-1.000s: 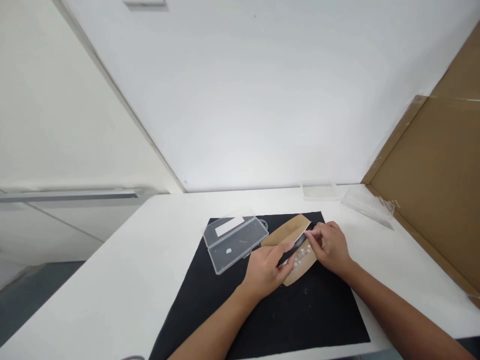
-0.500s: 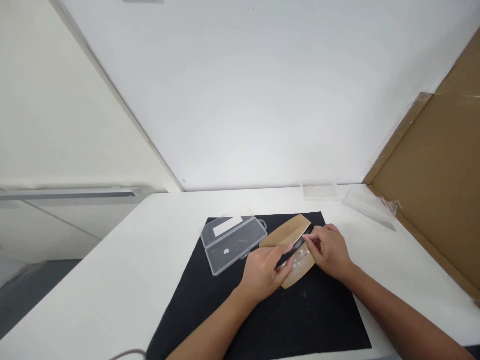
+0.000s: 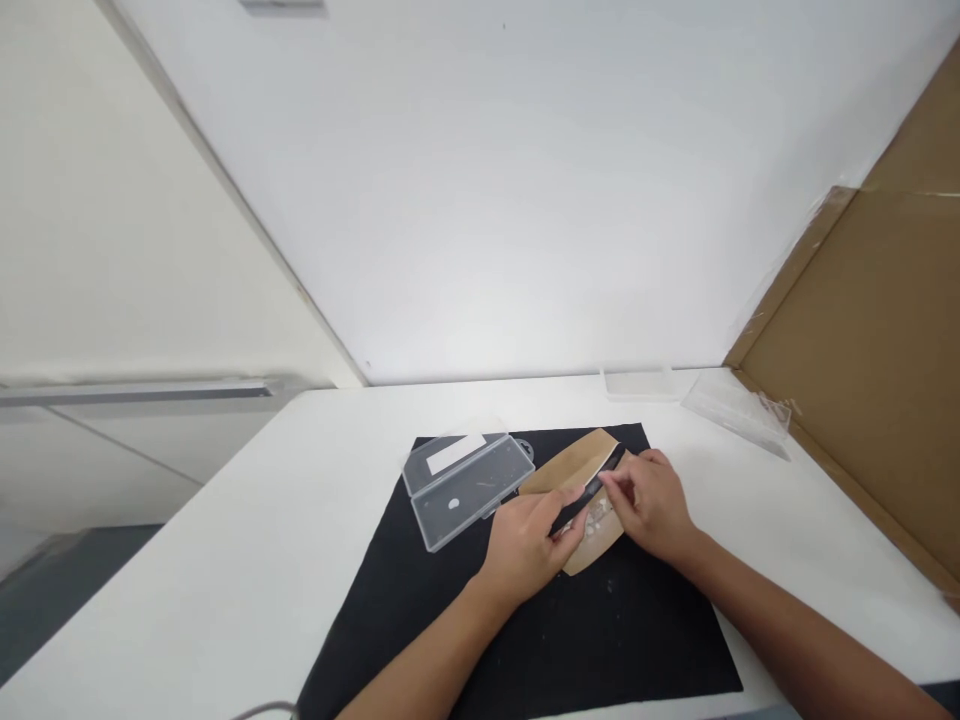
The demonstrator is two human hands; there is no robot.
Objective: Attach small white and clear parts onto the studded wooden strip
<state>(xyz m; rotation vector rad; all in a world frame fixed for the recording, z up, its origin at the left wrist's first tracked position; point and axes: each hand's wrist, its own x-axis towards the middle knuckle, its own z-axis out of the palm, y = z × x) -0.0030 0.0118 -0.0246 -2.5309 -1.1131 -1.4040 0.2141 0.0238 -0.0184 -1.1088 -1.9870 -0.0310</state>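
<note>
My left hand (image 3: pixel 525 545) is closed around the lower end of a slim black bar-shaped object (image 3: pixel 591 490) with a pale upper edge; I cannot tell its exact kind. It slants up to the right over a brown paper tray (image 3: pixel 564 470). Against the bar's side, near its upper half, my right hand (image 3: pixel 651 505) pinches thumb and fingers together; anything small between them is hidden. Below the bar, small whitish bits (image 3: pixel 598 520) lie in the tray. To the left of my hands, a hinged clear plastic case (image 3: pixel 480 487) lies open, with a white label on its lid.
Tray and case rest on a black mat (image 3: pixel 600 650) on a white table (image 3: pixel 225 560). Toward the wall stand a shallow clear container (image 3: pixel 639 386) and a clear plastic piece (image 3: pixel 739 412). A cardboard panel (image 3: pixel 862 390) rises at the right. A cable (image 3: pixel 266 708) shows at the front edge.
My right hand's fingertips have slid slightly down along the black bar, toward my left hand. My left hand keeps its hold, and the view has shifted a little.
</note>
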